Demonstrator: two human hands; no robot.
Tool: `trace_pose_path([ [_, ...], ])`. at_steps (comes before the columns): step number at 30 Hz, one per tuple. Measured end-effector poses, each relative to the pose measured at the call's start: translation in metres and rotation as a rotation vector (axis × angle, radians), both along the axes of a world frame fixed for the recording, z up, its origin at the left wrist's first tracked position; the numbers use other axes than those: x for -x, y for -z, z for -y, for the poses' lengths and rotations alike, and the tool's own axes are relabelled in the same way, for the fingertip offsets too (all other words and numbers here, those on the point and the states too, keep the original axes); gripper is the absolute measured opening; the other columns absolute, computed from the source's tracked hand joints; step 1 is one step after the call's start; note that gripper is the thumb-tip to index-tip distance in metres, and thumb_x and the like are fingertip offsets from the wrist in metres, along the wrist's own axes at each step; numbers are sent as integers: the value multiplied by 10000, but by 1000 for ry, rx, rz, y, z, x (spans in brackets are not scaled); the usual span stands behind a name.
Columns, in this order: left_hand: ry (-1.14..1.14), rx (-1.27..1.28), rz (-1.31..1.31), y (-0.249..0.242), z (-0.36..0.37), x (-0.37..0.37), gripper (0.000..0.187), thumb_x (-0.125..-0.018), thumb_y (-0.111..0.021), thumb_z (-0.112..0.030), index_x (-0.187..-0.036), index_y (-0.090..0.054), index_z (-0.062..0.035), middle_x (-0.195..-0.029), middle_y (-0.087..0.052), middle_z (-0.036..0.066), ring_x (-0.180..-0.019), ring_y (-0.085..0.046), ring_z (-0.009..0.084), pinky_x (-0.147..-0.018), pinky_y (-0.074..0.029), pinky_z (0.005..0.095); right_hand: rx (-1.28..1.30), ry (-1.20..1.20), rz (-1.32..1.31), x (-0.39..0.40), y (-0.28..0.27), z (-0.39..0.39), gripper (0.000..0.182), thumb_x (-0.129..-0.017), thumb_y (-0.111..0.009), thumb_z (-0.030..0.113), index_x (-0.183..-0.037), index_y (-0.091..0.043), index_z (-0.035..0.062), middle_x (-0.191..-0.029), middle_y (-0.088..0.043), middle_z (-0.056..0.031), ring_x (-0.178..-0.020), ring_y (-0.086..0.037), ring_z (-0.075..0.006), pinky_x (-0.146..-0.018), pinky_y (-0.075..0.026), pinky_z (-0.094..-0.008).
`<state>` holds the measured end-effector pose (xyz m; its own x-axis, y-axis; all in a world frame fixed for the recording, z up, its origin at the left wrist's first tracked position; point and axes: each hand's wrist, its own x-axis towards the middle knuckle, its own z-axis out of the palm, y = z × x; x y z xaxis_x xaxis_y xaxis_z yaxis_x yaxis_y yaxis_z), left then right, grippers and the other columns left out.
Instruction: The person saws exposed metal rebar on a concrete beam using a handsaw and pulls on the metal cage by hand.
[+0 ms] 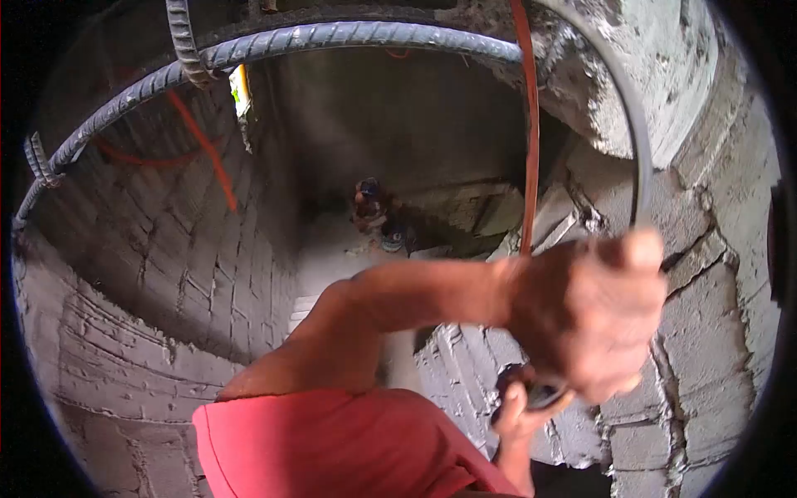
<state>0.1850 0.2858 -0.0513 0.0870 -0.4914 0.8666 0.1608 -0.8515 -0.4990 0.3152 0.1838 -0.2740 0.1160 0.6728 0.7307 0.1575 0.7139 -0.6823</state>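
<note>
- Clenched around a thin grey pipe (pixel 639 141), the right hand (pixel 594 319) is closed into a fist, its back turned toward the camera, blurred.
- From that fist the grey pipe rises and arcs up and to the left along the block wall (pixel 714 274), which serves as the landmark for everything else.
- Below the right hand, just in front of the block wall, the left hand (pixel 521 411) shows only a few fingers; they curl about a small dark thing (pixel 544 392) too blurred to name, so whether that hand is truly gripping cannot be told.
- A red sleeve (pixel 332 448) covers the person's shoulder, left of the block wall and low in the frame.
- An orange cable (pixel 529 124) hangs straight down beside the wall, just left of the grey pipe.
- Overhead, left of the wall's top, a thick ribbed steel bar (pixel 332 37) curves across the opening, with a shorter ribbed bar (pixel 184 41) crossing it.
- Far below and left of the block wall, a person (pixel 369 207) stands small and dim on the floor of a brick-lined shaft.
- A brick wall (pixel 149 249) faces the block wall across the shaft, with a second orange cable (pixel 203 145) slanting down it.
</note>
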Motion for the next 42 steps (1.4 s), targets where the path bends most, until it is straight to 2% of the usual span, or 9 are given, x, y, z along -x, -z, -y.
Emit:
trace_pose_path([
  [7, -91, -109, -63, -71, -25, 29, 320, -619, -669, -302, -503, -406, -161, -548, -375, -10, -566, -435, 201, -702, -359, 425, -51, 27, 248, 13, -75, -19, 909, -968, -588, 51, -1619, 38, 159, -1042, -568, -111, -748, -510, -141, -623, -488, -296],
  [11, -75, 28, -70, -5, 3, 5, 301, -620, -638, -273, -503, -391, -146, -555, -333, -15, -532, -360, 200, -708, -363, 420, -118, 225, 503, -18, -18, 8, 927, -924, -608, 100, -1601, 24, 69, -1157, -573, -167, -829, -550, -186, -764, -511, -360],
  [15, -35, -112, 37, -40, -25, 7, 323, -632, -642, -288, -510, -376, -149, -575, -336, -14, -539, -369, 194, -704, -362, 426, 116, -107, -14, 8, -50, -11, 898, -939, -590, 76, -1608, 9, 78, -1108, -583, -168, -712, -540, -158, -652, -502, -316],
  [22, -43, 14, -81, -5, 7, 6, 312, -627, -621, -242, -521, -342, -152, -574, -313, -3, -555, -382, 191, -693, -352, 423, -141, 174, 406, -14, -8, 8, 891, -929, -542, 24, -1600, 44, 53, -1146, -572, -189, -779, -544, -175, -713, -514, -333],
  [25, -85, -40, -36, -19, -8, 7, 319, -609, -630, -263, -517, -347, -149, -572, -323, -6, -553, -385, 196, -691, -350, 419, 80, -111, 70, 5, -38, -1, 897, -927, -540, 36, -1609, 43, 71, -1083, -589, -149, -731, -540, -166, -652, -503, -309],
  [28, -125, -85, -56, -70, -26, 22, 329, -638, -637, -276, -521, -359, -144, -582, -356, 4, -563, -401, 209, -688, -336, 422, -80, -30, 179, 13, -73, -34, 849, -964, -532, 10, -1619, -3, 113, -1007, -588, -90, -686, -523, -121, -597, -476, -266],
  [34, -71, 19, -105, 0, 9, 5, 312, -629, -634, -283, -517, -369, -164, -568, -327, -7, -555, -396, 182, -689, -365, 396, 38, 53, 244, -10, -19, 17, 896, -923, -589, 76, -1600, -2, 32, -1068, -574, -142, -772, -534, -148, -704, -500, -321],
  [38, -132, -92, -106, -70, -26, 30, 319, -635, -652, -285, -512, -389, -152, -554, -383, 1, -554, -416, 191, -666, -349, 403, -46, 154, 286, 15, -70, -27, 906, -940, -588, 61, -1607, 24, 54, -1081, -580, -127, -707, -504, -126, -634, -469, -265],
  [42, -82, -55, -49, -52, -17, 20, 274, -590, -644, -276, -514, -414, -150, -553, -378, -5, -543, -416, 191, -683, -371, 404, -2, 0, 153, 12, -48, -15, 930, -934, -606, 74, -1604, 39, 75, -1103, -592, -130, -699, -542, -157, -635, -496, -304],
])
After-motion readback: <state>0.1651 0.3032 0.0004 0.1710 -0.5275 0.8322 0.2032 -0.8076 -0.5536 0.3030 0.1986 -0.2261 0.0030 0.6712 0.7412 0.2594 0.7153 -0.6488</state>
